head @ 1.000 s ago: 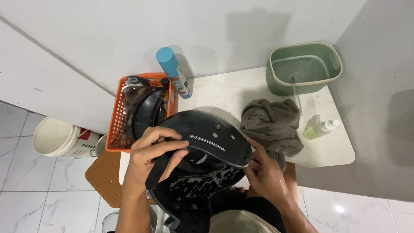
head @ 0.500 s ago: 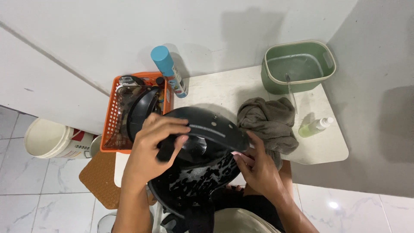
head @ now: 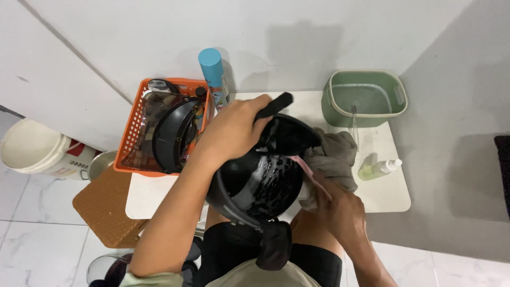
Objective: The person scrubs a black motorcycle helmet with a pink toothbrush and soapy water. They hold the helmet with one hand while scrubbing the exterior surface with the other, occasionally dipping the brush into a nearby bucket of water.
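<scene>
Black helmet (head: pixel 260 180) sits upturned over the person's lap, at the white table's (head: pixel 159 194) front edge. Left hand (head: pixel 231 130) clamps its upper rim. Right hand (head: pixel 340 212) is closed on a grey cloth (head: pixel 334 157) beside the shell. Judged step: wiping the helmet. Next wipe would need a steady left-hand brace.

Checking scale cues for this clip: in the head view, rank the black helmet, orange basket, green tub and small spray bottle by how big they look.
1. black helmet, though it is nearest the camera, so this is unsure
2. orange basket
3. green tub
4. small spray bottle
</scene>
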